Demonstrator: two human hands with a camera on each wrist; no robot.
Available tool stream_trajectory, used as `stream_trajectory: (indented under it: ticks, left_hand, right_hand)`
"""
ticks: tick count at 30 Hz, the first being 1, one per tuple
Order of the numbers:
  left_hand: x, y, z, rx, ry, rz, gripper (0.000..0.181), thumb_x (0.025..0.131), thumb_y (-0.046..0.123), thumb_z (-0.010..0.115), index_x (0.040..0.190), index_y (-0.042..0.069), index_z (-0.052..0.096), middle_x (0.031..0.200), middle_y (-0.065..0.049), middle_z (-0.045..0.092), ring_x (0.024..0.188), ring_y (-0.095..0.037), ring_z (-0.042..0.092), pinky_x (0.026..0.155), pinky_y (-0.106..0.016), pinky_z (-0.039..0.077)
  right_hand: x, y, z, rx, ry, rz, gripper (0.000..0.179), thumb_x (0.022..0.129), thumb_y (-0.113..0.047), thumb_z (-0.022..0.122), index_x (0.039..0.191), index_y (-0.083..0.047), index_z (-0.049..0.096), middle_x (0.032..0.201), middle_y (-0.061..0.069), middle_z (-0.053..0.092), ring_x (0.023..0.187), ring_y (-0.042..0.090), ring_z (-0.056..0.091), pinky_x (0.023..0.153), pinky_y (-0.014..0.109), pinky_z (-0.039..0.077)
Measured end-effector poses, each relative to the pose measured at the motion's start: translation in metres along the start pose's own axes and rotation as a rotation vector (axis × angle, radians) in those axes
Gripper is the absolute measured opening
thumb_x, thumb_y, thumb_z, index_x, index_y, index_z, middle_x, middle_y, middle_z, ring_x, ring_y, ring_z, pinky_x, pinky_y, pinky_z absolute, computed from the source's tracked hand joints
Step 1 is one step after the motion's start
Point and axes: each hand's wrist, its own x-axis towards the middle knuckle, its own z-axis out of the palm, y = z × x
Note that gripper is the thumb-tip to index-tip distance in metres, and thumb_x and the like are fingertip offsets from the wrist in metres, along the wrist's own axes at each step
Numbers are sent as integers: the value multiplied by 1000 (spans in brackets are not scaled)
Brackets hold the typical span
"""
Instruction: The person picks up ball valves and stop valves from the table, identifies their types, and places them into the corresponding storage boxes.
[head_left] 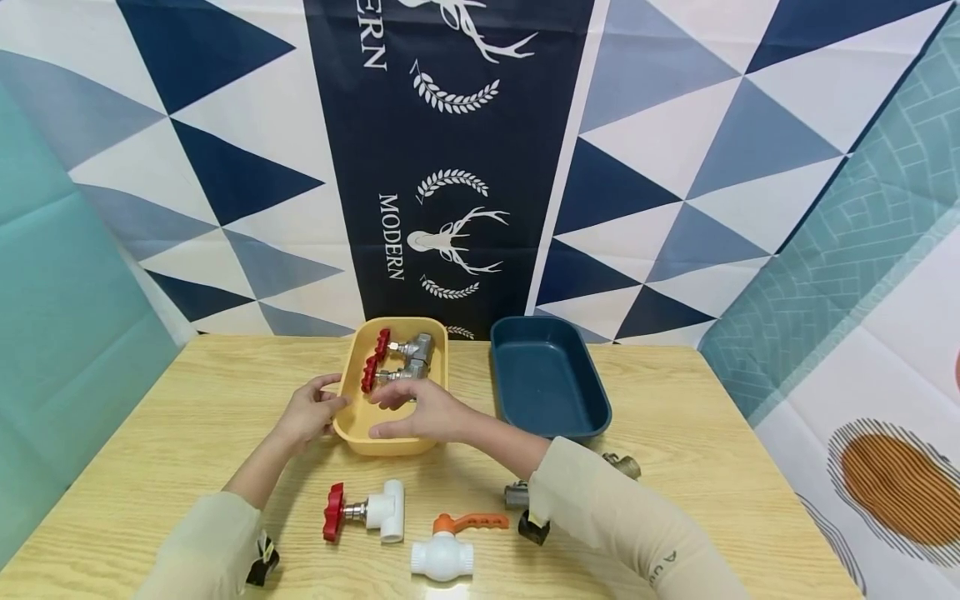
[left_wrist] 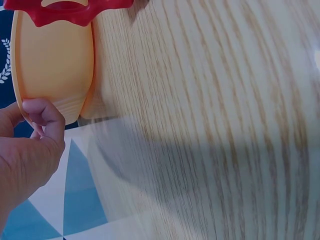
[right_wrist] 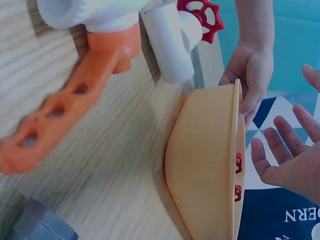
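My left hand [head_left: 303, 414] pinches the left rim of a yellow plastic tray [head_left: 388, 447] between thumb and fingers; the left wrist view shows the fingers [left_wrist: 45, 111] curled over that rim. Inside the tray, toward its far end, lie two metal valves [head_left: 417, 360] with red handwheels [head_left: 370, 373]. Over the tray's near right part hovers my right hand [head_left: 435, 412], its fingers spread and holding nothing. Seen from the right wrist, this hand [right_wrist: 295, 160] is apart from the tray wall [right_wrist: 202, 150].
A dark blue tray [head_left: 547, 379] stands right of the yellow one. Nearer me lie a white valve with a red handwheel [head_left: 386, 510] and a white ball valve [head_left: 442, 557] with an orange lever. My right sleeve partly covers a metal piece [head_left: 516, 495].
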Motion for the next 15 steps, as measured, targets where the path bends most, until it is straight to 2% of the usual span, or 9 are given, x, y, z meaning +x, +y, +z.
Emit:
stream_trajectory:
  ticks: [9, 15]
  left_hand:
    - [0, 0, 0, 2, -3, -2, 56, 94, 9, 52, 143, -1, 26, 99, -8, 51, 65, -9, 54, 53, -19, 48]
    - [0, 0, 0, 3, 2, 6, 56, 94, 8, 52, 143, -2, 27, 97, -7, 51, 64, -8, 55, 53, -20, 50]
  right_hand:
    - [-9, -2, 10, 24, -41, -33, 41, 78, -27, 76, 115, -15, 64, 107, 0, 65, 105, 19, 58, 81, 22, 50]
    - [-14, -5, 14, 55, -81, -37, 40, 79, -25, 75, 116, -13, 64, 113, 7, 64, 106, 18, 57, 79, 17, 48]
